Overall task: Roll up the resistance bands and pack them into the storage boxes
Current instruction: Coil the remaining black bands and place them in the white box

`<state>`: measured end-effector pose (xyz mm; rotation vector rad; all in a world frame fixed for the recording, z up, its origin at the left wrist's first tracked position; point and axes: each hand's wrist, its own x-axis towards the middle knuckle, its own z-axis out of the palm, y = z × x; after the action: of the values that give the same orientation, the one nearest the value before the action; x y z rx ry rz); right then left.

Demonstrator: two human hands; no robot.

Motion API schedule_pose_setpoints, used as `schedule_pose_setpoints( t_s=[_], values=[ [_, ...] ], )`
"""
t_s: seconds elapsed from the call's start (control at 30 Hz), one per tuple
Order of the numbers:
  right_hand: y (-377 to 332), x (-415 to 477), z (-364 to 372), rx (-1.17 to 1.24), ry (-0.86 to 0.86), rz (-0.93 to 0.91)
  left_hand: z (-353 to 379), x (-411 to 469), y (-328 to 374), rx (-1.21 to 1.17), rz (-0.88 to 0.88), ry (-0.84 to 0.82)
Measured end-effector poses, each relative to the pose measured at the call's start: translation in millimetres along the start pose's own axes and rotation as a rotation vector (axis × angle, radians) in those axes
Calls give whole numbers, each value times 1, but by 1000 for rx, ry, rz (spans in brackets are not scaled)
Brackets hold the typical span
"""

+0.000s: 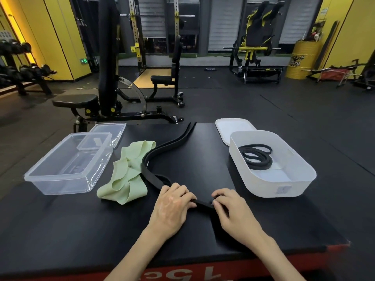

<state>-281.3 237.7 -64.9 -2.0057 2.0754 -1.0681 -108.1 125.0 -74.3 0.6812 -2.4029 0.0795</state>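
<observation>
Black resistance band snakes across the counter beside a green band, its near end pinched in the closed grip of both the left hand and right hand, between the clear box and white box holding a coiled band.

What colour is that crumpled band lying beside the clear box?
Pale green, seen clearly in the head view.

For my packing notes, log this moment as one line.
phase: starting roll | left hand and right hand: gripping black band end | white box: one coiled band | clear box: empty
</observation>
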Motion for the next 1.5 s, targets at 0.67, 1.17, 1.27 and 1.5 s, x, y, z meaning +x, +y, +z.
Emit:
schedule_pose_setpoints(
  t_s=[0.67, 1.17, 1.27, 1.5],
  values=[
    [-4, -5, -2, 48, -88, -108, 2, -1, -1, -10, -50, -23],
    [-3, 12, 4, 69, 41, -15, -1, 25, -23, 43, 57, -40],
    [-3, 24, 5, 80, 57, 5, -2, 34, -31, 61, 90, -62],
    [-15, 32, 24, 209, 28, 120, -3, 26, -53, 53, 69, -152]
  ],
)
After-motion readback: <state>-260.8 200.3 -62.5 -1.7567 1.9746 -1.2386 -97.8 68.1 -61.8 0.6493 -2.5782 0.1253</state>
